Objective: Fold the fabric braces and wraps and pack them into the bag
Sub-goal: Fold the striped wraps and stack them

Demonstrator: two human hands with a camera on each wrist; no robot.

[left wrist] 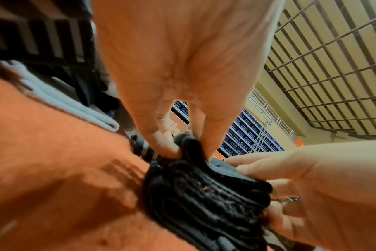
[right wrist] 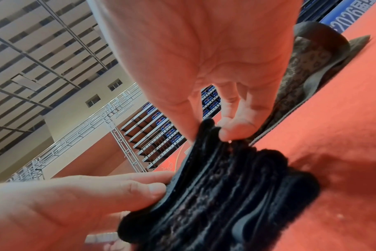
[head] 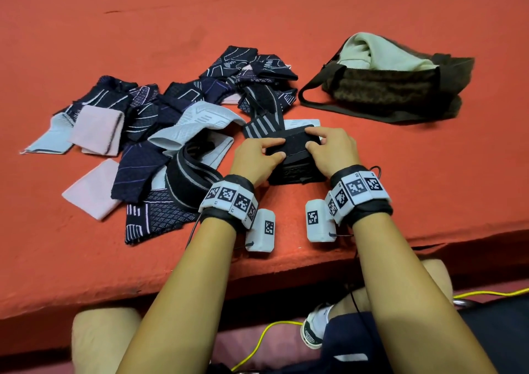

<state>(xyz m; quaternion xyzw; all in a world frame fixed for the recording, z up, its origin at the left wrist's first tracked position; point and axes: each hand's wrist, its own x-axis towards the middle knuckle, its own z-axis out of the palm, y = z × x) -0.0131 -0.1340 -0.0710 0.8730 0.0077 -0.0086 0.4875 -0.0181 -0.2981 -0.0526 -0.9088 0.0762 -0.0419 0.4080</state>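
Fingers of two hands pinch one folded black wrap; one bag nearby.

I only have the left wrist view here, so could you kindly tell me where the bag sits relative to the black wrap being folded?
Observer: The brown bag lies on the red surface beyond and to the right of the black wrap, apart from it.
Operator: Thank you. Is anything inside the bag already?
Observer: A pale cream fabric shows in its open mouth; whether that is lining or contents I cannot tell.
Operator: And how much is left to fold?
Observer: A loose pile of dark patterned, pink and light blue pieces lies to the left of the left hand; the right hand grips the wrap's other side.
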